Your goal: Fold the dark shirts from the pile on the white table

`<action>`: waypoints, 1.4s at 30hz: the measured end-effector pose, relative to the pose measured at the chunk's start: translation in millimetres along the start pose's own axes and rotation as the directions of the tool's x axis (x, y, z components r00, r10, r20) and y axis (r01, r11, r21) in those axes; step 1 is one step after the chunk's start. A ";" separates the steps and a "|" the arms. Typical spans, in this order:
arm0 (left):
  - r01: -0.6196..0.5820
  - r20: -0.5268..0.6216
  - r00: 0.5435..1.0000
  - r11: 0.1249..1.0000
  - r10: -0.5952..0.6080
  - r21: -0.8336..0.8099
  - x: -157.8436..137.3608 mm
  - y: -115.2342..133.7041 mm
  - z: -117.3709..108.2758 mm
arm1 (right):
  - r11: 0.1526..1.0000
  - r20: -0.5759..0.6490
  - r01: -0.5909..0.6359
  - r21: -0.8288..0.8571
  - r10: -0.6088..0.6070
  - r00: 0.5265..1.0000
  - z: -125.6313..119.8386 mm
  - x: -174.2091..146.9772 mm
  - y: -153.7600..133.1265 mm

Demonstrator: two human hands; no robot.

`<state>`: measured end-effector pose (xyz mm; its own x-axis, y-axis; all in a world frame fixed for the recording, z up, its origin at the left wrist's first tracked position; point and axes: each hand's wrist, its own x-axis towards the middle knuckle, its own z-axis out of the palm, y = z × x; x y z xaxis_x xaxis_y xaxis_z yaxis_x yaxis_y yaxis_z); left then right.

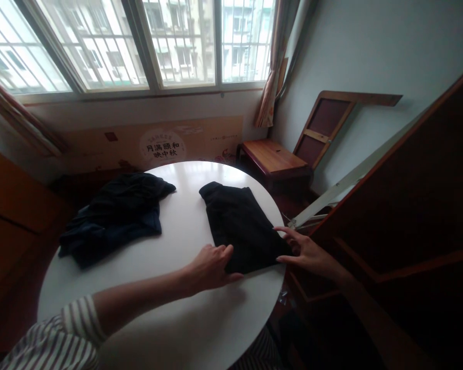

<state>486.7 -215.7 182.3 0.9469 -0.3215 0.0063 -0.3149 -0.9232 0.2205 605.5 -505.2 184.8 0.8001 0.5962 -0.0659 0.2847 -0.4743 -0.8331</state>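
A black folded garment (243, 223) lies on the right half of the round white table (185, 190), with its near edge close to the table's rim. I cannot tell what kind of garment it is. My left hand (212, 267) is at its near left corner, fingers curled over the cloth and thumb stretched along the near edge. On the other side, my right hand (308, 254) touches the right edge, its thumb and forefinger spread apart on the cloth. The far fingers of that hand are partly hidden in shadow.
A heap of black and dark blue clothes (119, 216) lies on the table's left side. Past the table stand a low wooden stool (273, 156) and a leaning wooden frame (324, 126). A large dark wooden panel (409, 226) rises at the right. Barred windows (181, 41) span the back.
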 end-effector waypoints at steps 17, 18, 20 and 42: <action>-0.064 -0.016 0.997 0.974 0.070 0.219 -47.3 -5.1 12.9 | 0.991 -0.098 0.019 -0.134 -0.032 0.995 -19.2 57.9 11.3; 0.010 0.002 1.000 0.981 -0.011 0.195 -45.2 -2.7 12.6 | 0.988 -0.164 0.037 -0.152 -0.063 0.984 -18.2 74.3 6.8; 0.076 0.056 0.995 0.984 -0.087 0.164 -41.1 0.8 12.4 | 0.981 -0.243 0.017 -0.195 -0.065 0.968 -13.8 108.9 -2.8; 0.468 -0.039 0.883 0.873 -0.467 0.137 -119.1 -49.6 -10.4 | 0.924 -0.080 0.221 -0.311 -0.257 0.963 114.4 291.6 -71.7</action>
<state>390.2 -129.4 180.8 0.9860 0.1556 -0.0593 0.1592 -0.9853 0.0619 758.0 -223.3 162.4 0.7397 0.6441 0.1947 0.6042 -0.5084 -0.6136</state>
